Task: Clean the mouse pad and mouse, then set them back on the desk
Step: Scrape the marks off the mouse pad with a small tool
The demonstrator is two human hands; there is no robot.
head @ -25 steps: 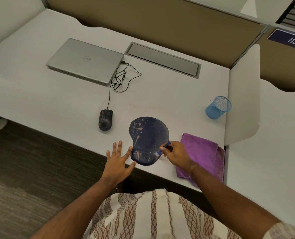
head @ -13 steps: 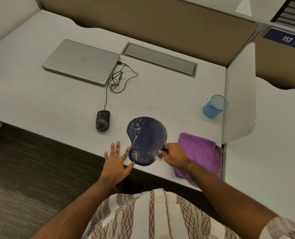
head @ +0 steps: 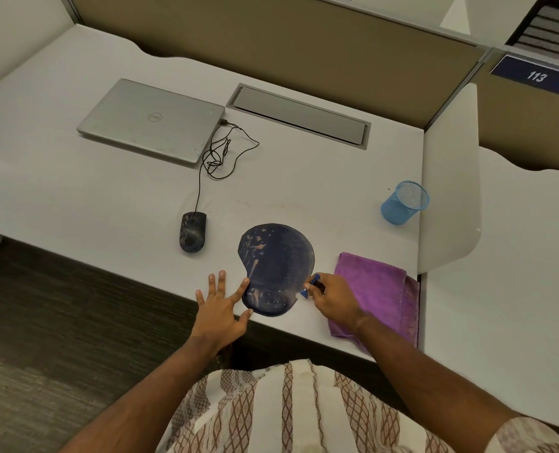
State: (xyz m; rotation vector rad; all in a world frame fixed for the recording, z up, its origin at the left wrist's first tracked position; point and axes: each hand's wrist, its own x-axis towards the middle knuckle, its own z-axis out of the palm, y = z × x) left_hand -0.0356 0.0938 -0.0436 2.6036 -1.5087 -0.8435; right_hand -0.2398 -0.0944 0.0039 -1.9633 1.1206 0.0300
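Starting on the pad, w/ most of the job ahead.
The mouse pad (head: 276,269) is lying at the desk's (head: 304,191) near edge, showing pale smears & specks. The left hand (head: 221,308) is lying flat, fingers spread, thumb & index tip touching its left rim. The right hand (head: 332,299) is pinching a small blue tool (head: 311,282) (type unclear) at its right rim. The mouse (head: 192,232), smudged too, is sitting apart to the left, and the purple cloth (head: 376,289) is lying unused, so cleaning is prob. barely begun.

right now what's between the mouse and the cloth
The pad lies between mouse and cloth; the right hand holds a blue tool at its right edge. Head view.
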